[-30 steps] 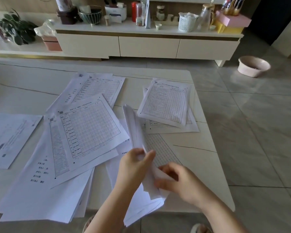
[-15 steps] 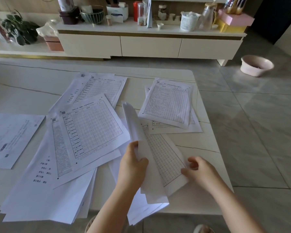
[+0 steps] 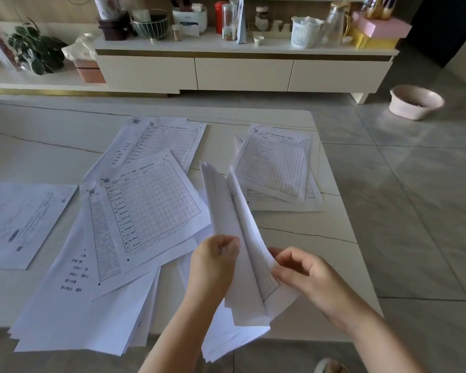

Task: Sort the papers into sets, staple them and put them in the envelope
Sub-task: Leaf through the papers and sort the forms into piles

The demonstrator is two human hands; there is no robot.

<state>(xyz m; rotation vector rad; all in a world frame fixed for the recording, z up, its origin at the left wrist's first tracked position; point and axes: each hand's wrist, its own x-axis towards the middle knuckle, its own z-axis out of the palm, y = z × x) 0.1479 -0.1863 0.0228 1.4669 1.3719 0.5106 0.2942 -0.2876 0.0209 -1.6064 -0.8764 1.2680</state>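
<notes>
Left hand (image 3: 215, 261) grips raised sheaf of sheets (image 3: 226, 211); right hand (image 3: 306, 270) pinches 1 gridded sheet (image 3: 256, 254) at its 3 o'clock side. Table (image 3: 51, 135): form pile (image 3: 151, 208) at 9 o'clock, 2nd pile (image 3: 277, 162) at 1 o'clock. Pink basin (image 3: 414, 102) on floor.

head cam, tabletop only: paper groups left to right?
Lone sheet at the left edge → big fanned pile of grid forms → sheets held up by left hand and right hand → small stack far right.

Head camera looks forward and down, seemingly close over the table (image 3: 65, 135).
</notes>
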